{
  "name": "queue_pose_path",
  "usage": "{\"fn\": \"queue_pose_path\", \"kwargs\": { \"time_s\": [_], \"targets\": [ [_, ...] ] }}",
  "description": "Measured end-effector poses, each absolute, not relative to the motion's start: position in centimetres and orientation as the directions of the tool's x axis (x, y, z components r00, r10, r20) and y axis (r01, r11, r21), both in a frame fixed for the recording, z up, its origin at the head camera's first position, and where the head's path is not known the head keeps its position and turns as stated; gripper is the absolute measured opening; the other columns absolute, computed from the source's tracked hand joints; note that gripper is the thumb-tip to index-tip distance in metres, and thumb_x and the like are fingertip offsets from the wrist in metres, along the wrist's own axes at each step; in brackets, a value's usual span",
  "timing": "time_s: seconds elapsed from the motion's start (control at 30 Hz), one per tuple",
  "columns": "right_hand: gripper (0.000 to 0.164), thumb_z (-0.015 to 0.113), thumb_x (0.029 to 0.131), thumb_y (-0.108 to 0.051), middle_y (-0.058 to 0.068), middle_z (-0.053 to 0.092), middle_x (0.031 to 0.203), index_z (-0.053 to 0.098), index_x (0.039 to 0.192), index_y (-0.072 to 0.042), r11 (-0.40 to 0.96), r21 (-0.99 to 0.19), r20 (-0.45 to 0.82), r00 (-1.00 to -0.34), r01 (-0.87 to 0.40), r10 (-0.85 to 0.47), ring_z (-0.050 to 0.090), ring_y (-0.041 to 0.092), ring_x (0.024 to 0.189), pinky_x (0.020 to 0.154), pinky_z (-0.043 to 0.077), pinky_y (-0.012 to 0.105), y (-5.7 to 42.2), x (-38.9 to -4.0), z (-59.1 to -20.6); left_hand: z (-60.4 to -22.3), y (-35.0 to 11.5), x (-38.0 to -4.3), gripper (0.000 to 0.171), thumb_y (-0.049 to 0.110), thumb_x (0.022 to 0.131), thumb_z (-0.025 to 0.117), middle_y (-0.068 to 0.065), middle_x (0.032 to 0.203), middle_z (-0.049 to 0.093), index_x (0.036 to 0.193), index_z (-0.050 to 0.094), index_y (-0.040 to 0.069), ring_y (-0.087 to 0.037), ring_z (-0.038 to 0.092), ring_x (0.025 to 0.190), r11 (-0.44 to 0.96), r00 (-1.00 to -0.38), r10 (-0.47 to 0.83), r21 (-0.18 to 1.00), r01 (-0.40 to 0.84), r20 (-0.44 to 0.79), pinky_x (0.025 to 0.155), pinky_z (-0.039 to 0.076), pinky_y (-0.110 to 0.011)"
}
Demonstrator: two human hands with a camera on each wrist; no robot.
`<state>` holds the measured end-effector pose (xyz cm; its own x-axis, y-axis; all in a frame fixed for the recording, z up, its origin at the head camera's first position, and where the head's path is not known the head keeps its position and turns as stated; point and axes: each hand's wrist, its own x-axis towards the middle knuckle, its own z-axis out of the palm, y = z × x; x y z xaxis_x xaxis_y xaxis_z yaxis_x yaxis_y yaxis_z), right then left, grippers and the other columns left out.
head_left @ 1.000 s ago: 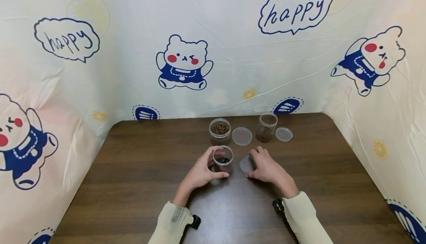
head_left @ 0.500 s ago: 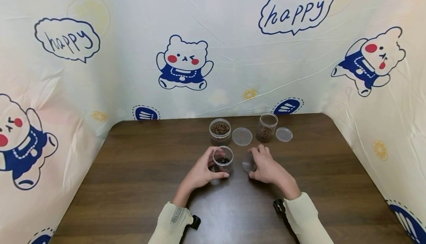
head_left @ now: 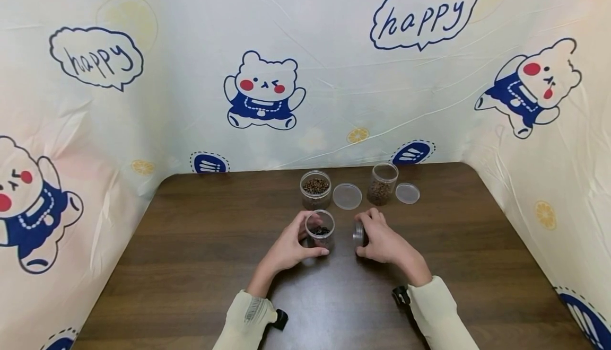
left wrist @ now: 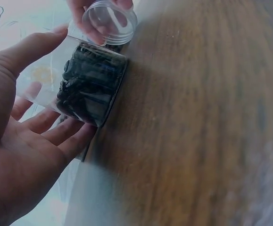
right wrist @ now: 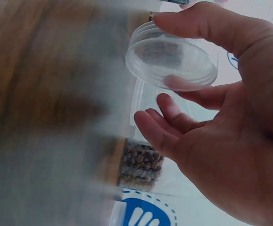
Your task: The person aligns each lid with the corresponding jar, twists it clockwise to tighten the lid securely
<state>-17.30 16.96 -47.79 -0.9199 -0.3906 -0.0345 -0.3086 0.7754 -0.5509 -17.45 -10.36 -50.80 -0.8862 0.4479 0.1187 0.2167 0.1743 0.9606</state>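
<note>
My left hand (head_left: 288,246) holds a clear plastic jar (head_left: 321,239), thumb on the near side and fingers round the far side. The jar stands upright on the table, uncovered, and the left wrist view shows dark, shrivelled pieces (left wrist: 89,87) filling its lower part. To its right, my right hand (head_left: 382,241) pinches a clear screw lid (head_left: 358,233) by the rim between thumb and fingers. This lid is tipped on edge, apart from the jar. In the right wrist view the lid (right wrist: 171,61) shows its ridged side, with the other fingers loosely bent below.
Behind my left hand stands an uncovered jar of brown grains (head_left: 315,193), a flat lid (head_left: 347,196) beside it. Further right are a taller uncovered jar (head_left: 382,185) with brown pieces and a smaller lid (head_left: 407,193). A printed curtain (head_left: 329,101) rises behind the wooden table (head_left: 205,265).
The lid in my right hand has turned from facing partly upward to standing on edge. That hand has shifted slightly right, while my left hand and its jar have stayed in place.
</note>
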Motion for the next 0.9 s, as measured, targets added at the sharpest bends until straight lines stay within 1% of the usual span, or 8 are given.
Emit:
{"fn": "queue_pose_path", "kwargs": {
  "time_s": [0.17, 0.27, 0.33, 0.43, 0.57, 0.7, 0.8, 0.9],
  "targets": [
    [0.066, 0.085, 0.081, -0.013, 0.016, 0.062, 0.122, 0.052, 0.137, 0.003, 0.75, -0.577, -0.047, -0.904, -0.323, -0.425, 0.058, 0.03, 0.114, 0.101, 0.051, 0.049, 17.6, -17.6, -48.1, -50.8, -10.2, -17.4, 0.078, 0.004, 0.078, 0.092, -0.018, 0.139, 0.064, 0.141, 0.046, 0.002, -0.032, 0.065, 0.128, 0.18, -0.888, 0.447, 0.961, 0.208, 0.108, 0.108, 0.051, -0.027],
    [0.065, 0.085, 0.083, -0.015, 0.015, 0.065, 0.12, 0.052, 0.136, 0.002, 0.735, -0.592, -0.042, -0.897, -0.332, -0.439, 0.061, 0.027, 0.109, 0.098, 0.052, 0.048, 17.9, -17.8, -47.9, -50.8, -10.2, -17.5, 0.078, 0.005, 0.079, 0.092, -0.019, 0.139, 0.064, 0.141, 0.045, 0.001, -0.033, 0.065, 0.127, 0.183, -0.887, 0.449, 0.962, 0.205, 0.104, 0.105, 0.05, -0.021],
    [0.063, 0.085, 0.084, -0.014, 0.014, 0.064, 0.119, 0.052, 0.135, 0.001, 0.719, -0.605, -0.027, -0.893, -0.342, -0.448, 0.061, 0.025, 0.107, 0.097, 0.053, 0.047, 18.1, -17.8, -47.7, -50.8, -10.2, -17.5, 0.078, 0.006, 0.079, 0.092, -0.019, 0.139, 0.064, 0.141, 0.045, 0.0, -0.033, 0.065, 0.127, 0.186, -0.888, 0.449, 0.961, 0.206, 0.104, 0.105, 0.05, -0.02],
    [0.062, 0.086, 0.084, -0.014, 0.012, 0.063, 0.116, 0.053, 0.134, 0.0, 0.687, -0.625, 0.01, -0.884, -0.37, -0.468, 0.062, 0.024, 0.104, 0.093, 0.055, 0.044, 18.3, -17.9, -47.2, -50.7, -10.3, -17.5, 0.077, 0.008, 0.08, 0.093, -0.019, 0.139, 0.064, 0.141, 0.046, 0.002, -0.033, 0.066, 0.127, 0.192, -0.89, 0.443, 0.958, 0.213, 0.109, 0.105, 0.05, -0.021],
    [0.065, 0.088, 0.083, -0.017, 0.008, 0.06, 0.112, 0.055, 0.137, -0.003, 0.656, -0.644, 0.038, -0.874, -0.392, -0.485, 0.063, 0.021, 0.098, 0.087, 0.058, 0.034, 18.3, -18.0, -46.6, -50.6, -10.4, -17.5, 0.077, 0.01, 0.079, 0.093, -0.017, 0.139, 0.065, 0.141, 0.047, 0.003, -0.032, 0.066, 0.127, 0.196, -0.893, 0.437, 0.957, 0.216, 0.112, 0.105, 0.051, -0.022],
    [0.068, 0.088, 0.084, -0.026, 0.008, 0.055, 0.109, 0.056, 0.142, -0.006, 0.652, -0.638, 0.065, -0.872, -0.41, -0.485, 0.06, 0.019, 0.09, 0.078, 0.052, 0.025, 18.1, -17.9, -45.9, -50.7, -10.5, -17.5, 0.078, 0.01, 0.079, 0.093, -0.018, 0.138, 0.064, 0.141, 0.047, 0.002, -0.032, 0.066, 0.126, 0.196, -0.892, 0.44, 0.958, 0.211, 0.106, 0.105, 0.051, -0.021],
    [0.071, 0.087, 0.086, -0.03, 0.008, 0.053, 0.107, 0.055, 0.144, -0.005, 0.644, -0.64, 0.093, -0.874, -0.42, -0.478, 0.057, 0.019, 0.087, 0.074, 0.049, 0.024, 18.0, -17.8, -45.3, -50.7, -10.5, -17.5, 0.078, 0.009, 0.079, 0.093, -0.019, 0.138, 0.064, 0.141, 0.047, 0.002, -0.032, 0.066, 0.125, 0.197, -0.889, 0.446, 0.958, 0.211, 0.104, 0.105, 0.051, -0.021],
    [0.073, 0.086, 0.086, -0.031, 0.007, 0.052, 0.106, 0.052, 0.145, -0.003, 0.625, -0.656, 0.114, -0.874, -0.423, -0.472, 0.056, 0.018, 0.086, 0.074, 0.048, 0.024, 17.6, -17.8, -44.8, -50.8, -10.4, -17.5, 0.077, 0.008, 0.079, 0.093, -0.021, 0.138, 0.063, 0.141, 0.047, 0.002, -0.032, 0.067, 0.125, 0.197, -0.887, 0.45, 0.958, 0.21, 0.102, 0.104, 0.051, -0.022]
  ]
}}
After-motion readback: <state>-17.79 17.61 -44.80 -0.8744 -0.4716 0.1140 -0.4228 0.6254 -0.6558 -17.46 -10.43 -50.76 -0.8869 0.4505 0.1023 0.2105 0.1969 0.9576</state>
